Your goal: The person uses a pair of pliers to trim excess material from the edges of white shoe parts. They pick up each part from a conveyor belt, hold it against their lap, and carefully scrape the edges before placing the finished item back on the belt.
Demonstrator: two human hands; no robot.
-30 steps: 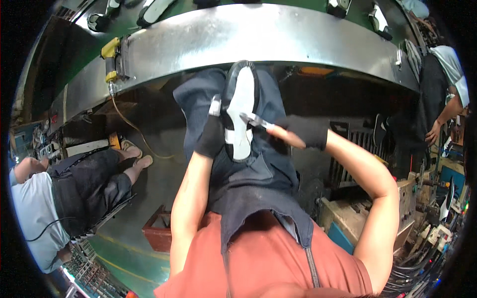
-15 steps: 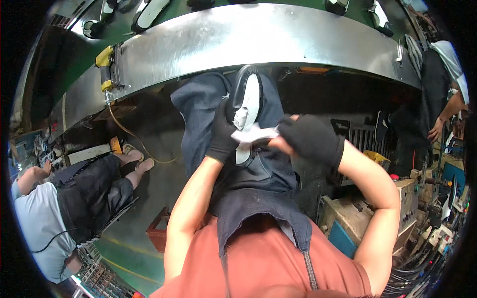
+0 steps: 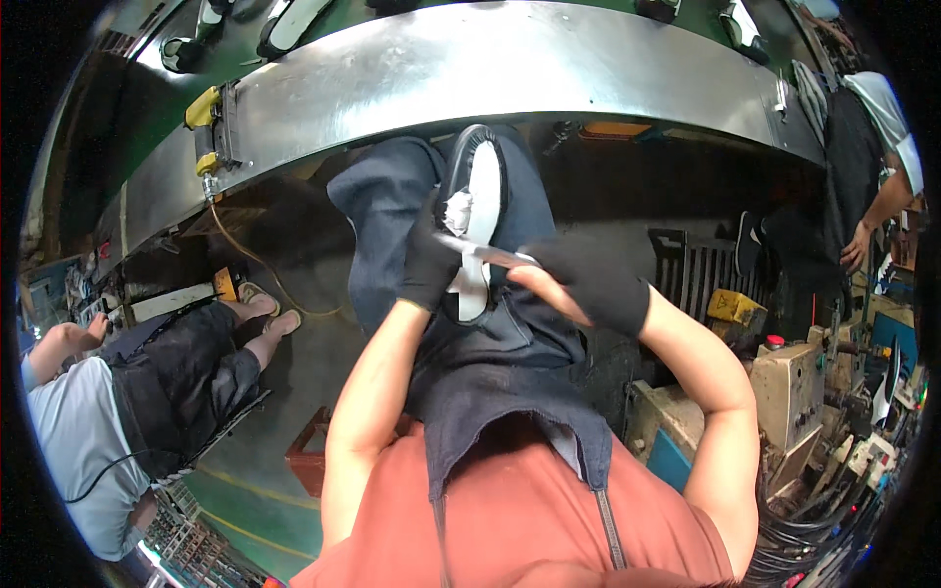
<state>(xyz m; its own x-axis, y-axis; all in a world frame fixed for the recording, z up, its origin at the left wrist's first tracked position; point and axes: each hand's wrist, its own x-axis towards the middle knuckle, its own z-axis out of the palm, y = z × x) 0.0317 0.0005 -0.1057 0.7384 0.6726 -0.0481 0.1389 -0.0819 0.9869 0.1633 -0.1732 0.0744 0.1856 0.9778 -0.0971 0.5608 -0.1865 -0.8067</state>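
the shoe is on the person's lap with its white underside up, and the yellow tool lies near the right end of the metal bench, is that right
The side is wrong: the head view shows the yellow tool near the left end of the metal bench. The shoe is on the person's lap, white underside up.

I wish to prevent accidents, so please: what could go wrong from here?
The metal tool in the right hand could slip and hit the left hand, which is close by. The shoe, steadied by the left hand over the lap, might twist. The yellow tool near the edge of the bench could fall if its hose is pulled.
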